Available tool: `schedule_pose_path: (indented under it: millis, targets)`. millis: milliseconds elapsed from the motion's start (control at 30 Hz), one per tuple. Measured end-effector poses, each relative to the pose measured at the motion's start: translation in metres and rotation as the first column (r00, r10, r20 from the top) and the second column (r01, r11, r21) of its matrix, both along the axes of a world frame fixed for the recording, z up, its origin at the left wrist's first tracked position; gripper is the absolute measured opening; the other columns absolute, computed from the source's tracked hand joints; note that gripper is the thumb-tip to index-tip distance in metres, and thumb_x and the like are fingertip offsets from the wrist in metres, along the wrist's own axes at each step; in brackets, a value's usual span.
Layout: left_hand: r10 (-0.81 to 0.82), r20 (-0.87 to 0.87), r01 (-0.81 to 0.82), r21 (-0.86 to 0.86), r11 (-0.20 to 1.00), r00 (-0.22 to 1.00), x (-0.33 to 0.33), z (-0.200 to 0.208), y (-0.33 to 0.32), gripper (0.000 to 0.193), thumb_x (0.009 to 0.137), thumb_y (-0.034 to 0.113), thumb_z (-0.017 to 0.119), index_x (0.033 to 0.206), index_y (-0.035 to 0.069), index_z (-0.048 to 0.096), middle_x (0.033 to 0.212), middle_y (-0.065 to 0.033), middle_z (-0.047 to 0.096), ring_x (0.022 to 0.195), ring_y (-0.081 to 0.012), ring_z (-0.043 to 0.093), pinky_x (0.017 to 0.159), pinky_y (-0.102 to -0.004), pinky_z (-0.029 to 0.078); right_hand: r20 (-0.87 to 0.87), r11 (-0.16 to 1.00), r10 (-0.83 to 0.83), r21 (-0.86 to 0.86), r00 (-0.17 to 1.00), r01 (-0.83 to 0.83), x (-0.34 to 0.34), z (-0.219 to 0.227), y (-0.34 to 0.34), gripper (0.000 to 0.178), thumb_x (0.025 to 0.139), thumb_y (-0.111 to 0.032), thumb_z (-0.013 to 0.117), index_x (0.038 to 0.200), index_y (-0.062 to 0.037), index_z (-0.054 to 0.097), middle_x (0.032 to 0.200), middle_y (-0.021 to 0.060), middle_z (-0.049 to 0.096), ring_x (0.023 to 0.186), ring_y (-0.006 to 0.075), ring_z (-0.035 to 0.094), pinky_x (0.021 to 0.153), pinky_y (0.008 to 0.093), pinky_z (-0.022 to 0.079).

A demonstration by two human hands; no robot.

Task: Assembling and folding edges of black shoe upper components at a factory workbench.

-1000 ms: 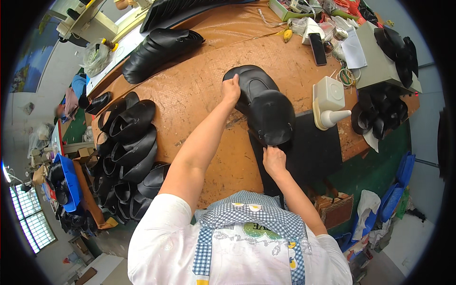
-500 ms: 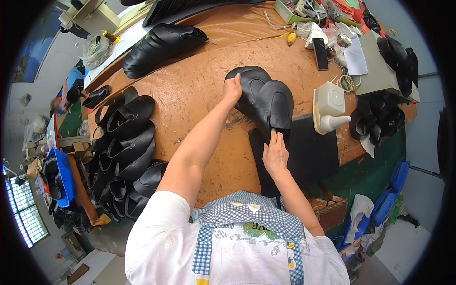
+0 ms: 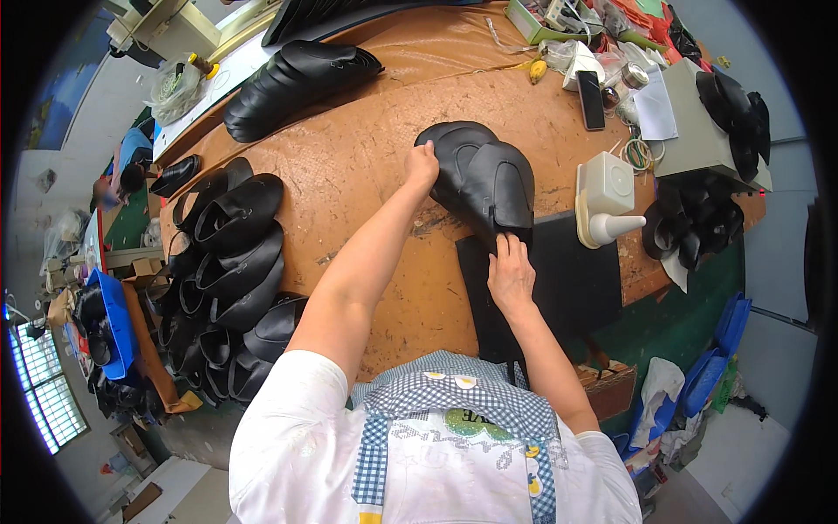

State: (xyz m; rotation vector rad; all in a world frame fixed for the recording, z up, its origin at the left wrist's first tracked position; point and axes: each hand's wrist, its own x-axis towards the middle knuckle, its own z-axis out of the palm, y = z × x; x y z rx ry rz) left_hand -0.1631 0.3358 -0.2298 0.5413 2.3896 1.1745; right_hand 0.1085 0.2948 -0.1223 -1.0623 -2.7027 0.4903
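Note:
Two overlapping black leather shoe uppers [image 3: 496, 183] lie on the worn brown worktable in front of me, their rounded toe parts to the far side. My left hand [image 3: 422, 166] is closed round their left edge, with the thumb on top and the other fingers hidden. At the near, narrow end my right hand [image 3: 511, 272] has its fingertips on the edge of the nearer upper, pinching it. Part of that end overlaps a black mat [image 3: 559, 271]. To the right of the mat's far edge stands a white squeeze bottle with a cone nozzle [image 3: 604, 196].
Stacks of black uppers [image 3: 240, 236] line the table's left side, and another nested row [image 3: 297, 87] lies at the back. Right of the bottle sit more black pieces [image 3: 694, 218] beside a grey box [image 3: 698, 140]. A phone [image 3: 590, 100] and clutter fill the back right.
My right hand has shifted slightly, its fingers now spread more along the upper's near edge. My left hand has moved a little down the left edge. The uppers stay nearly in place.

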Motion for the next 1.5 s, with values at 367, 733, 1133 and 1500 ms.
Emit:
schedule_pose_path:
  millis: [367, 733, 1133, 1500]
  targets:
    - [0.022, -0.105, -0.001, 0.201, 0.980, 0.994, 0.019, 0.011, -0.004, 0.028, 0.091, 0.028, 0.060, 0.091, 0.000, 0.064, 0.070, -0.0163, 0.064, 0.070, -0.0324, 0.063, 0.070, -0.0412, 0.050, -0.033, 1.000, 0.002, -0.017, 0.999, -0.002, -0.001, -0.002, 0.006, 0.035, 0.082, -0.006, 0.065, 0.114, -0.0020, 0.054, 0.108, 0.0127, 0.056, 0.096, 0.0310, 0.058, 0.076, 0.0392, 0.054]
    - [0.103, 0.378, -0.126, 0.036, 0.991, 0.920, 0.003, 0.020, -0.087, 0.036, 0.101, 0.030, 0.048, 0.077, 0.005, 0.058, 0.055, -0.0006, 0.053, 0.043, -0.0099, 0.046, 0.041, -0.0278, 0.038, -0.036, 0.993, 0.097, 0.074, 0.995, -0.094, -0.012, -0.008, 0.013, 0.035, 0.078, 0.004, 0.058, 0.112, -0.0061, 0.059, 0.104, 0.0133, 0.052, 0.092, 0.0310, 0.059, 0.072, 0.0392, 0.055]
    - [0.061, 0.219, -0.135, 0.340, 0.930, 0.974, -0.005, 0.002, -0.035, 0.019, 0.084, 0.019, 0.071, 0.094, 0.004, 0.066, 0.083, -0.0079, 0.068, 0.078, -0.0179, 0.065, 0.073, -0.0324, 0.052, 0.014, 0.987, 0.150, 0.058, 0.989, -0.150, -0.031, -0.016, 0.003, 0.022, 0.082, -0.003, 0.061, 0.103, -0.0087, 0.055, 0.099, 0.0123, 0.048, 0.090, 0.0329, 0.056, 0.070, 0.0439, 0.052]
    - [0.223, 0.475, -0.329, 0.152, 0.932, 0.851, -0.015, -0.015, -0.026, 0.020, 0.090, 0.015, 0.065, 0.076, 0.001, 0.064, 0.065, -0.0052, 0.063, 0.051, -0.0133, 0.057, 0.050, -0.0288, 0.050, 0.002, 0.995, 0.099, 0.031, 0.995, -0.099, -0.028, -0.017, 0.009, 0.028, 0.077, 0.004, 0.060, 0.103, -0.0053, 0.055, 0.101, 0.0121, 0.048, 0.092, 0.0324, 0.056, 0.071, 0.0421, 0.054]
